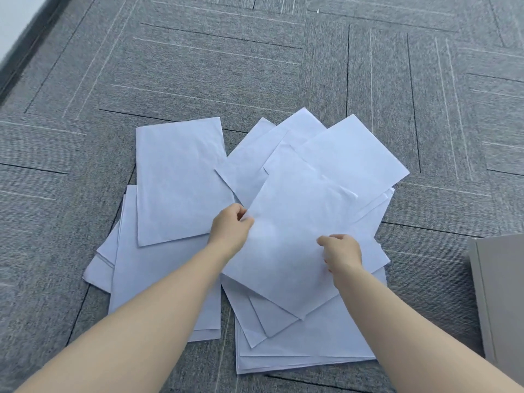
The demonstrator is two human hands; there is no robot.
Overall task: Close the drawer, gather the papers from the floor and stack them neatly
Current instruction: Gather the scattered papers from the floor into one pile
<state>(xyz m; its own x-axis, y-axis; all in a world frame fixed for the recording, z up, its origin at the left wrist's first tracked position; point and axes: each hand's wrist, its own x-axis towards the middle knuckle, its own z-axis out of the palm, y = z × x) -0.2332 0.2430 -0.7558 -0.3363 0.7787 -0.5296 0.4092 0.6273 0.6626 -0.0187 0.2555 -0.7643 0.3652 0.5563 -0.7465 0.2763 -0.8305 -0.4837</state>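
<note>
Several white paper sheets lie scattered and overlapping on the grey carpet. One sheet is lifted a little above the pile, tilted. My left hand pinches its left edge. My right hand grips its lower right part, thumb on top. A separate flat sheet lies to the left over a lower stack. More sheets fan out behind at the right and below.
Grey patterned carpet tiles cover the floor all around. A grey cabinet or drawer corner stands at the right edge. A white wall with dark skirting runs along the top left.
</note>
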